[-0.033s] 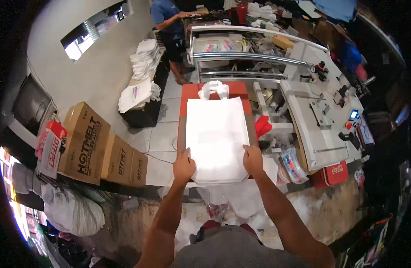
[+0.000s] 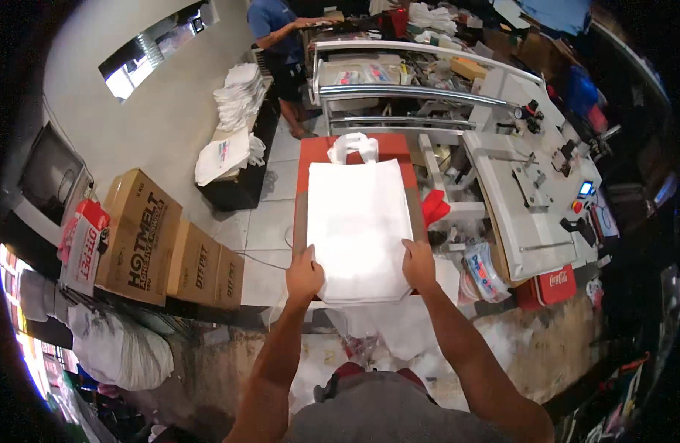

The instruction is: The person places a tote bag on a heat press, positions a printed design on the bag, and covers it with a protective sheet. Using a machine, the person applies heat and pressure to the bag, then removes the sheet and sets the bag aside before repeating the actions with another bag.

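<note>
A white fabric tote bag (image 2: 360, 221) lies flat in front of me, its handle loops (image 2: 353, 148) folded at the far end. Under it is a reddish-orange press bed (image 2: 307, 166). My left hand (image 2: 304, 274) is closed on the bag's left edge near the front corner. Opposite it, my right hand (image 2: 418, 264) pinches the right edge. The thumbs rest on top of the fabric, while the other fingers are mostly hidden. A bright glare covers the bag's lower middle. Beside the bed's right edge is a piece of red cloth (image 2: 434, 207).
A white press machine (image 2: 524, 192) with metal rails (image 2: 421, 92) stands right and beyond. Left are cardboard boxes (image 2: 144, 236) and a stack of white bags (image 2: 238, 100) on a dark table. A person in blue (image 2: 275, 33) works at the back. A red cooler box (image 2: 550, 286) sits right.
</note>
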Action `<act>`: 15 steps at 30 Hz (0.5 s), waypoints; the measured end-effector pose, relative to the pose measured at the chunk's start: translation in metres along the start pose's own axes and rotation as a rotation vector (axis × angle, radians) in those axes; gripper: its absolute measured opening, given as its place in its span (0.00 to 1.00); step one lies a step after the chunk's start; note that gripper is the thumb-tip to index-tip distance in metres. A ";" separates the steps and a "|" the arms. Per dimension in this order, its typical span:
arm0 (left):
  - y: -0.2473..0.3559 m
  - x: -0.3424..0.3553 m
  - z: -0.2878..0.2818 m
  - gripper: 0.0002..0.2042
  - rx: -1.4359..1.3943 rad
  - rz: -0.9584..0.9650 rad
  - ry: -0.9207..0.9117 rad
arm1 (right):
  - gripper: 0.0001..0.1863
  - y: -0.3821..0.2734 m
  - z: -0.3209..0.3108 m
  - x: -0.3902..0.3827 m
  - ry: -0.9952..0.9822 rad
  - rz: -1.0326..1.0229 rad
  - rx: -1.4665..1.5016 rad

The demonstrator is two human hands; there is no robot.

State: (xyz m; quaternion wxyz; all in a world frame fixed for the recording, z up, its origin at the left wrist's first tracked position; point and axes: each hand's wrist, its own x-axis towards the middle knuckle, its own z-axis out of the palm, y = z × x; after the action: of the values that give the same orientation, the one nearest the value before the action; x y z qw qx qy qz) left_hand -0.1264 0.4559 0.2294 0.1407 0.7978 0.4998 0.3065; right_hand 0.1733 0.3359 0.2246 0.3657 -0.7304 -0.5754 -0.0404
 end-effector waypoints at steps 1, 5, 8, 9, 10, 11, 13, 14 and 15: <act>0.000 -0.001 0.000 0.24 0.023 -0.018 -0.022 | 0.12 0.000 0.000 -0.002 0.008 -0.008 -0.002; 0.003 -0.007 -0.005 0.24 0.075 -0.047 -0.050 | 0.12 -0.001 0.001 -0.004 0.038 -0.025 0.006; -0.005 -0.010 -0.003 0.24 0.078 -0.051 -0.025 | 0.12 -0.007 0.003 -0.006 0.043 -0.022 0.029; -0.006 -0.009 -0.002 0.25 0.077 -0.054 -0.018 | 0.12 -0.008 0.002 -0.006 0.041 -0.020 0.036; -0.007 -0.008 -0.001 0.25 0.074 -0.032 0.005 | 0.12 -0.009 0.002 -0.005 0.036 -0.016 0.032; -0.006 -0.009 0.001 0.25 0.069 -0.009 0.020 | 0.13 -0.007 0.000 -0.007 0.030 -0.006 0.025; -0.003 -0.007 0.008 0.25 0.069 -0.004 0.014 | 0.13 -0.001 -0.004 -0.008 0.034 0.040 0.042; 0.003 -0.005 0.008 0.25 0.076 -0.020 -0.015 | 0.13 0.004 -0.008 -0.009 0.043 0.082 0.065; 0.006 -0.007 0.012 0.24 0.085 -0.038 -0.051 | 0.13 0.006 -0.012 -0.011 0.048 0.132 0.088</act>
State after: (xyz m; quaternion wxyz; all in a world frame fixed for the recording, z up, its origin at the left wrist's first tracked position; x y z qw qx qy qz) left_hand -0.1174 0.4482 0.2210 0.1251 0.8011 0.5235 0.2617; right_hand 0.1793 0.3191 0.2249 0.4131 -0.7486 -0.5184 -0.0084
